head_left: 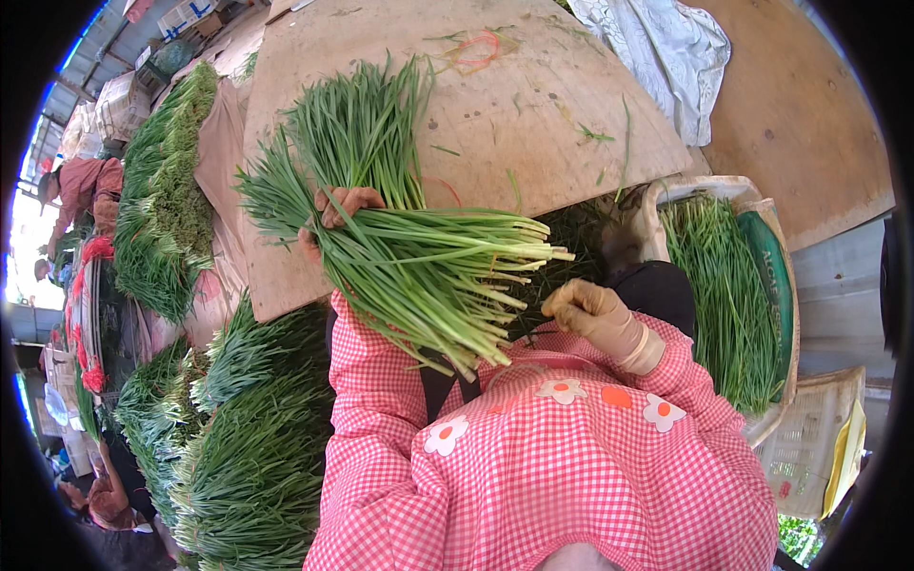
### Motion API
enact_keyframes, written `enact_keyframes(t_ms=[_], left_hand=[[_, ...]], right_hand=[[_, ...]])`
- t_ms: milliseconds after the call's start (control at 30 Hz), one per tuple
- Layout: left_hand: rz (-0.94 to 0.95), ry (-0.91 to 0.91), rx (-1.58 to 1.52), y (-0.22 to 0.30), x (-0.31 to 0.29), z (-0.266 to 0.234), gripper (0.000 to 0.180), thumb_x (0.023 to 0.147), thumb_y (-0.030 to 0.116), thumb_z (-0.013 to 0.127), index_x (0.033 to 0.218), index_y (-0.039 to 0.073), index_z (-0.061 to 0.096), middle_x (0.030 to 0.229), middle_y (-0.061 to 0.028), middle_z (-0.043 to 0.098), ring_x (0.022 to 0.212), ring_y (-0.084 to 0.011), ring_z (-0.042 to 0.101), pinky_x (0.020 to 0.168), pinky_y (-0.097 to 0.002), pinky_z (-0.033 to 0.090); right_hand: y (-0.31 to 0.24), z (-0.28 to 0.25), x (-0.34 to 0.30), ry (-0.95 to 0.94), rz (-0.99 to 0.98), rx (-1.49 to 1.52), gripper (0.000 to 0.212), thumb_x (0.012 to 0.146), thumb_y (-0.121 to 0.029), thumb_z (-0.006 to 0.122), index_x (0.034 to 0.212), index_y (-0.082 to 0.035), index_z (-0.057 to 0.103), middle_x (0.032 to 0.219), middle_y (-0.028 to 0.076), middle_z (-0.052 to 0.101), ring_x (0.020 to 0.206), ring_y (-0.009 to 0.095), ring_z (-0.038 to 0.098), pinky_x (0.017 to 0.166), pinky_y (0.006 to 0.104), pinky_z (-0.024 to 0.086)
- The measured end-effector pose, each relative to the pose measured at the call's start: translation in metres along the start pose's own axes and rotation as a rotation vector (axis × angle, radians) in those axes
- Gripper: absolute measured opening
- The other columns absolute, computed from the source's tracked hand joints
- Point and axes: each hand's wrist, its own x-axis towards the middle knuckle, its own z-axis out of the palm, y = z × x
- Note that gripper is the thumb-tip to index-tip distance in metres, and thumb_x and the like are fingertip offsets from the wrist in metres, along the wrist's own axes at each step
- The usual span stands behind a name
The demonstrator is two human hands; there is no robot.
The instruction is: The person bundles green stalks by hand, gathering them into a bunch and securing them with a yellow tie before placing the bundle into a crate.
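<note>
My left hand [345, 207], in a brownish glove, is wrapped round a thick bunch of garlic chives [419, 262]. The pale cut ends of the stalks fan out to the right, above my lap, while the green tips point left. Just beyond it, another bunch of chives [357, 128] lies on the wooden board [552, 124]. My right hand [595, 324], in a tan rubber glove, is held to the right of the stalk ends, apart from them. Its fingers are curled together, and whatever they may hold is too small to make out.
Red bands [476, 52] and loose chive leaves lie on the board. At the right stands a foam crate [657, 224] packed with chives. Large heaps of chives [252, 457] fill the left. A white cloth [666, 57] drapes the board's far corner. Another person [86, 186] bends at far left.
</note>
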Motion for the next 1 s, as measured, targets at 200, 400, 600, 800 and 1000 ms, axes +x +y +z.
enact_keyframes(t_ms=[200, 400, 600, 800, 1000], left_hand=[[0.084, -0.015, 0.142, 0.002, 0.003, -0.013, 0.026, 0.078, 0.024, 0.057, 0.09, 0.005, 0.044, 0.071, 0.0001, 0.048, 0.069, -0.0127, 0.049, 0.084, -0.028, 0.038], [0.055, 0.016, 0.257, 0.001, 0.002, -0.012, 0.025, 0.078, 0.027, 0.055, 0.088, 0.007, 0.043, 0.069, 0.0016, 0.048, 0.066, -0.0108, 0.047, 0.082, -0.0277, 0.038], [0.007, -0.073, 0.267, 0.003, 0.003, -0.021, 0.031, 0.077, 0.031, 0.06, 0.091, 0.008, 0.045, 0.073, 0.0027, 0.05, 0.071, -0.0105, 0.051, 0.087, -0.0282, 0.037], [0.015, -0.009, 0.195, 0.004, 0.0, -0.021, 0.028, 0.077, 0.025, 0.062, 0.091, 0.008, 0.045, 0.073, 0.0029, 0.05, 0.072, -0.0106, 0.051, 0.088, -0.0293, 0.038], [0.001, 0.065, 0.018, 0.011, 0.0, -0.012, 0.022, 0.074, 0.017, 0.063, 0.086, 0.008, 0.047, 0.072, 0.0031, 0.049, 0.071, -0.0119, 0.05, 0.092, -0.0313, 0.039]], right_hand=[[-0.026, 0.019, 0.014, 0.052, 0.097, 0.342, 0.026, 0.092, -0.015, 0.048, 0.114, -0.003, 0.053, 0.072, -0.002, 0.051, 0.057, 0.003, 0.04, 0.051, 0.0149, 0.034], [-0.026, 0.037, 0.044, 0.058, 0.26, 0.635, 0.022, 0.09, -0.02, 0.053, 0.108, -0.007, 0.052, 0.073, -0.002, 0.053, 0.054, 0.003, 0.04, 0.048, 0.0158, 0.033], [-0.017, 0.044, 0.068, 0.023, 0.332, 0.949, 0.014, 0.09, -0.022, 0.053, 0.085, -0.009, 0.055, 0.06, -0.005, 0.047, 0.041, 0.003, 0.034, 0.038, 0.0152, 0.026], [-0.031, 0.038, 0.046, -0.084, 0.296, 0.795, 0.021, 0.09, -0.024, 0.055, 0.086, -0.003, 0.058, 0.056, -0.006, 0.044, 0.043, 0.003, 0.034, 0.039, 0.0159, 0.025], [-0.021, -0.011, 0.012, -0.074, 0.17, 0.704, 0.021, 0.089, -0.026, 0.053, 0.084, -0.006, 0.057, 0.053, -0.006, 0.04, 0.043, 0.005, 0.032, 0.04, 0.0186, 0.026]])
